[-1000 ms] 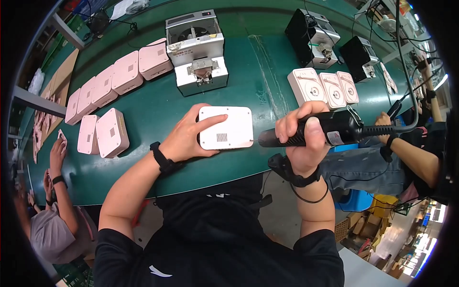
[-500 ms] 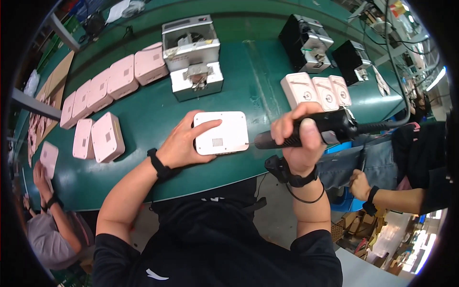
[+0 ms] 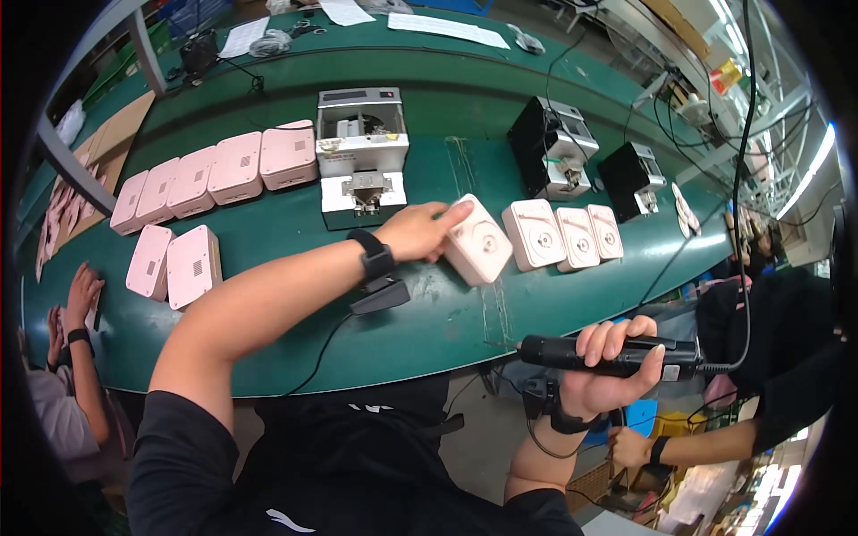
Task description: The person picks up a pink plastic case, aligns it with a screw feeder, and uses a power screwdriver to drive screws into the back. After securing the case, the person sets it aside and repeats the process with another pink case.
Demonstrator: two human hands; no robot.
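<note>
My left hand [image 3: 418,230] grips the upper left edge of a pale pink box-shaped device [image 3: 490,255], which is tilted over the green table. Its visible face bears a round recess and a slot. Three similar devices stand in a row just right of it, the nearest being a pink device [image 3: 534,234] with the same face showing. My right hand [image 3: 617,357] is wrapped round a black electric screwdriver [image 3: 567,351], held over the table's front edge. The thin bit points left, touching nothing, and a cable leaves the tool's right end.
On the left, several pink devices [image 3: 237,168] stand with vented faces showing. A silver-and-black machine [image 3: 362,156] sits at the back middle; two black machines [image 3: 545,147] stand at the back right. Another person's hands [image 3: 82,299] are at far left, another person's hand [image 3: 630,445] at lower right.
My left hand has moved right and forward; the device from the middle now shows its recessed face instead of its vented one. My right hand has drawn the screwdriver away, nearer the front edge.
</note>
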